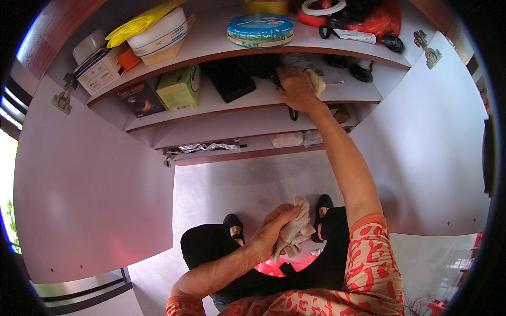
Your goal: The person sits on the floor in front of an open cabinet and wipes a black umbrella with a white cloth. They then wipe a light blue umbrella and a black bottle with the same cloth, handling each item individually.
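My left hand is closed around a bunched, ribbed beige cloth, held low over my lap. My right hand reaches onto the second shelf of an open cabinet. Its fingers are bent over dark things at the back, and shadow hides what they touch. A pale yellow cloth pokes out beside that hand on the right. Below the wrist a black strap loop hangs over the shelf edge. To the left lies a black flat case, next to a green box.
Both cabinet doors, left and right, stand swung outwards. A round blue tin, a white container and a red plastic bag sit on the top shelf. Clear plastic packages lie on the bottom level.
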### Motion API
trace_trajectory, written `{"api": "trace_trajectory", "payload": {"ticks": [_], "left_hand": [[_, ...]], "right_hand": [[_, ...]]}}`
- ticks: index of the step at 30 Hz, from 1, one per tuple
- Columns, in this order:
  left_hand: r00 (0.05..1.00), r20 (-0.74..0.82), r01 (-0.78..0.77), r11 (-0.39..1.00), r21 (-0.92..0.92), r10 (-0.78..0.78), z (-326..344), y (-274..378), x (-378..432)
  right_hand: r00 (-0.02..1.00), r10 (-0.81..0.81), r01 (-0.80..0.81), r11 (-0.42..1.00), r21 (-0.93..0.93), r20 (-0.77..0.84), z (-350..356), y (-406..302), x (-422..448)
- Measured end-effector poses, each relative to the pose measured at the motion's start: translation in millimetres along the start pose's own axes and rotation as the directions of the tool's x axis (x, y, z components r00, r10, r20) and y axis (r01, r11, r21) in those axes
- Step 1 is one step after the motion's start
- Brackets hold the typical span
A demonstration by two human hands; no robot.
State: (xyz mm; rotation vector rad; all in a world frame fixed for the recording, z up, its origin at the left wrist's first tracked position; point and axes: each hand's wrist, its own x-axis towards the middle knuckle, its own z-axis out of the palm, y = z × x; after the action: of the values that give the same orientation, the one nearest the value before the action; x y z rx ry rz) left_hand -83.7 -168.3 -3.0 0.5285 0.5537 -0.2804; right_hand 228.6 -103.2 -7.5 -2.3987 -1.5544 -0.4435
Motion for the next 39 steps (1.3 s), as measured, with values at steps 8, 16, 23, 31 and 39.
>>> {"api": "trace_trajectory", "payload": {"ticks": [8, 16, 23, 31, 39], "left_hand": [[0.999, -0.034, -0.001, 1.0, -0.013, 0.0, 4.4, 1.5, 0.8], [0.998, -0.056, 0.031, 0.999, 0.015, -0.03, 8.4, -1.7, 2.6], [0.999, -0.04, 0.019, 0.999, 0.039, -0.018, 11.9, -3.5, 7.7], [0.996, -0.044, 0.077, 0.997, -0.018, -0.077, 9.7, -4.8, 9.6], [0.998, -0.056, 0.028, 0.995, 0.095, -0.023, 5.8, -3.6, 11.0]], "right_hand": [[0.887, 0.015, -0.047, 0.997, -0.058, -0.462, -27.8, -10.0, -45.9], [0.95, 0.054, -0.075, 0.996, -0.057, -0.306, -22.5, -5.4, -99.8], [0.802, 0.298, -0.29, 0.952, 0.099, -0.518, -45.3, 38.3, -101.8], [0.639, 0.712, -0.629, 0.702, 0.334, -0.292, -32.7, 163.4, -79.2], [0.477, 0.859, -0.827, 0.51, 0.236, -0.184, -21.5, 195.1, -45.9]]}}
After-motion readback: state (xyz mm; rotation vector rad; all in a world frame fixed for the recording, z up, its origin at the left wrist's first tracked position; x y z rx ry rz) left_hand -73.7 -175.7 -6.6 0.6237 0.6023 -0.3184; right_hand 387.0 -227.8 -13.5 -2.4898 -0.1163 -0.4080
